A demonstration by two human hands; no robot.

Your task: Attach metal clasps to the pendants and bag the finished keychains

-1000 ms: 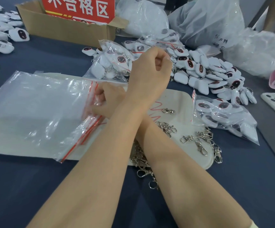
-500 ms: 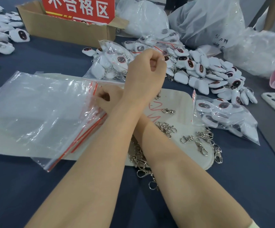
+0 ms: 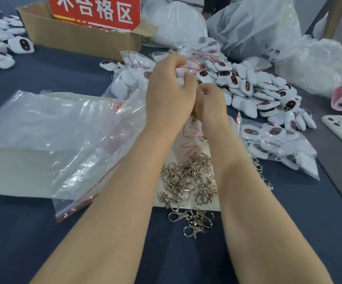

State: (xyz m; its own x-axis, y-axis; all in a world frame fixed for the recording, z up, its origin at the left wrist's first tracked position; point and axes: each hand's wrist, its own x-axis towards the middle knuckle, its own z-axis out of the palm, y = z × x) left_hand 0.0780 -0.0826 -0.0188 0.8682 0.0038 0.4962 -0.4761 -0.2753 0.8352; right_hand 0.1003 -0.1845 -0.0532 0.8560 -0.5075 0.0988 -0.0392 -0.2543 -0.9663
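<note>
Metal clasps (image 3: pixel 188 181) lay in a loose heap on the beige mat (image 3: pixel 187 131), between the two forearms & nearer the person than either hand. The heap ran roughly near-to-far, but single clasps pointed every way, so no one axis to read. Left hand (image 3: pixel 169 97) & right hand (image 3: pixel 210 103) were raised close together just beyond it, fingers curled. Whether they pinched anything: can't tell, too blurred. Pendants (image 3: pixel 256 89) were piled to the right & further off, right hand nearer. Clear zip bags (image 3: pixel 49 140) lay to the left, red-strip mouths facing the arms, left hand nearer. Prob. next reach: back for a clasp or right for a pendant.
</note>
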